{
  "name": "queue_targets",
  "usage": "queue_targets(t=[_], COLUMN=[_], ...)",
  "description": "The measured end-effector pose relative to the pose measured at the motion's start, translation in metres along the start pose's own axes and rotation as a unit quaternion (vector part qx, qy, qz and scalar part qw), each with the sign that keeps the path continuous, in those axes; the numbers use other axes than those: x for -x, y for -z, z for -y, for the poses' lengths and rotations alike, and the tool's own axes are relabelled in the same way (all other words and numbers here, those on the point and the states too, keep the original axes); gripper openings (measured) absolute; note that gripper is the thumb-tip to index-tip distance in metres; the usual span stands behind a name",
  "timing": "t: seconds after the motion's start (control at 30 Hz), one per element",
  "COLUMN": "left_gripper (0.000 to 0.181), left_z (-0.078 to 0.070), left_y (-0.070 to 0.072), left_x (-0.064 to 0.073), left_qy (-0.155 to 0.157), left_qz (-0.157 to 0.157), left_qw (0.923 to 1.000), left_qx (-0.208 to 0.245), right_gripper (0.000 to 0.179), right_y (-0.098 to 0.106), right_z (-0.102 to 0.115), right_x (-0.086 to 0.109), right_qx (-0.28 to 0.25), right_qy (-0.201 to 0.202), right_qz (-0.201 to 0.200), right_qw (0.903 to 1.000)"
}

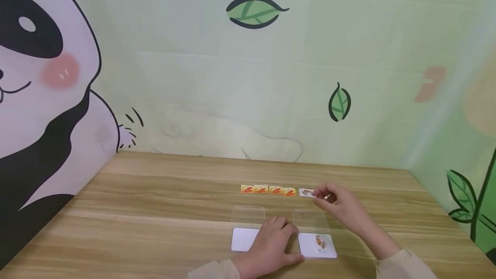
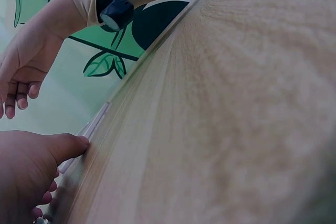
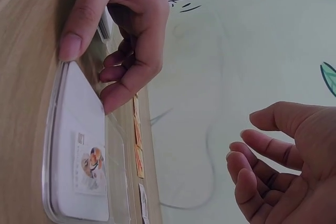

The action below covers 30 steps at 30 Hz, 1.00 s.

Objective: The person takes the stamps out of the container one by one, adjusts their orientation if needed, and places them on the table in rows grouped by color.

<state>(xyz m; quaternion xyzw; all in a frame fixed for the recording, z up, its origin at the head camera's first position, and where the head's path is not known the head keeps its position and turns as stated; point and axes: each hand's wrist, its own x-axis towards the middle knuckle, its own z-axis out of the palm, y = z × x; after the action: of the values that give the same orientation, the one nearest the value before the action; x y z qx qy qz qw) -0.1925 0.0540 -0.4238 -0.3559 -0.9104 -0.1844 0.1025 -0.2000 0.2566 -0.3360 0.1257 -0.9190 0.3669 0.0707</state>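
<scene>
In the head view, my left hand [image 1: 270, 242] is at the left end of a clear flat case with a white inside [image 1: 306, 246]. The right wrist view shows the left thumb and forefinger [image 3: 118, 95] gripping that case [image 3: 79, 95] across its end. A small white card with a brown picture [image 1: 320, 243] lies in it. My right hand [image 1: 341, 206] hovers beside another white picture card [image 1: 306, 192] in the back row, overlapping its right end in the head view. Its fingers are loosely bent, and nothing shows between them in the right wrist view.
Left of the white card, several yellow-orange cards [image 1: 276, 190] lie in a row on the wooden table [image 1: 155, 210]. A second clear case with a white inside [image 1: 243, 240] lies under my left hand's side, its transparent lid [image 1: 248, 214] folded back. A printed fabric wall [image 1: 193, 76] stands behind the table.
</scene>
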Motion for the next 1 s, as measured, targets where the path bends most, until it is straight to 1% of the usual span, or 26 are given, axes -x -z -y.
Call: queue_targets(t=[0.13, 0.3, 0.47, 0.67, 0.8, 0.9, 1.0], left_gripper=[0.048, 0.048, 0.048, 0.049, 0.05, 0.05, 0.05], left_z=[0.0, 0.0, 0.001, 0.0, 0.0, 0.001, 0.0], left_y=[-0.001, -0.002, -0.002, -0.001, -0.001, -0.002, -0.003], left_x=[0.0, 0.0, 0.0, -0.002, -0.001, -0.001, -0.001], left_qy=[0.001, 0.0, 0.001, 0.003, 0.01, 0.009, 0.005], left_qz=[0.0, 0.0, 0.002, 0.012, 0.017, 0.012, 0.007], left_qw=[1.0, 1.0, 1.0, 0.9999, 0.9998, 0.9999, 1.0], left_qx=[0.0, -0.003, -0.009, -0.005, -0.002, -0.001, 0.0], right_gripper=[0.015, 0.015, 0.018, 0.015, 0.016, 0.018, 0.017], right_y=[0.002, 0.003, 0.002, 0.005, 0.007, 0.008, 0.008], right_z=[-0.002, -0.006, -0.011, -0.02, -0.024, -0.027, -0.029], right_x=[0.005, 0.012, 0.019, 0.023, 0.023, 0.023, 0.023], right_qx=[0.0, -0.007, -0.007, -0.014, -0.018, -0.02, -0.021], right_qy=[-0.002, 0.014, 0.025, 0.056, 0.08, 0.087, 0.096], right_qz=[0.011, 0.021, 0.023, 0.027, 0.053, 0.078, 0.094], right_qw=[0.9999, 0.9997, 0.9994, 0.998, 0.9952, 0.9929, 0.9907])
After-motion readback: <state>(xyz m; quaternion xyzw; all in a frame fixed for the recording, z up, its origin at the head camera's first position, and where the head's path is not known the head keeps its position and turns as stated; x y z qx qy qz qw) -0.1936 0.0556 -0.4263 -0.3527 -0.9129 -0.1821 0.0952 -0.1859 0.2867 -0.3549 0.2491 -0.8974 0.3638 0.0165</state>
